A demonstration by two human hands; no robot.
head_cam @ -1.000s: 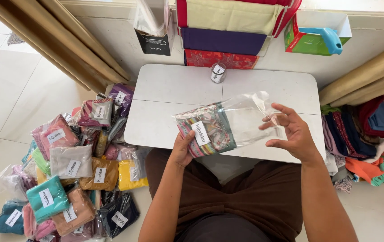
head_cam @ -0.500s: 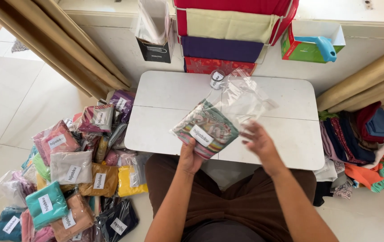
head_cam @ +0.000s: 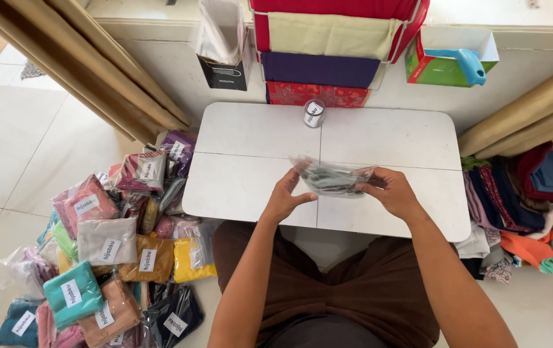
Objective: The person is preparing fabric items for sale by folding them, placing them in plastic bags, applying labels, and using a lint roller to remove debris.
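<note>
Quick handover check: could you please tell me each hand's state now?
Left hand: closed on the clear packet of patterned cloth.
Right hand: closed on the same packet.

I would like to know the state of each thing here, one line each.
Bagged cloth: in clear plastic, held over the table by both hands.
Left hand: gripping its left end.
Right hand: gripping its right end.
Tape roll: on the white table.
Packed bags: piled on the floor.

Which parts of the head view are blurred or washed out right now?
Head view: the clear packet between the left hand and right hand is motion-smeared; daylight washes out the floor at left; the table is evenly lit and sharp.
</note>
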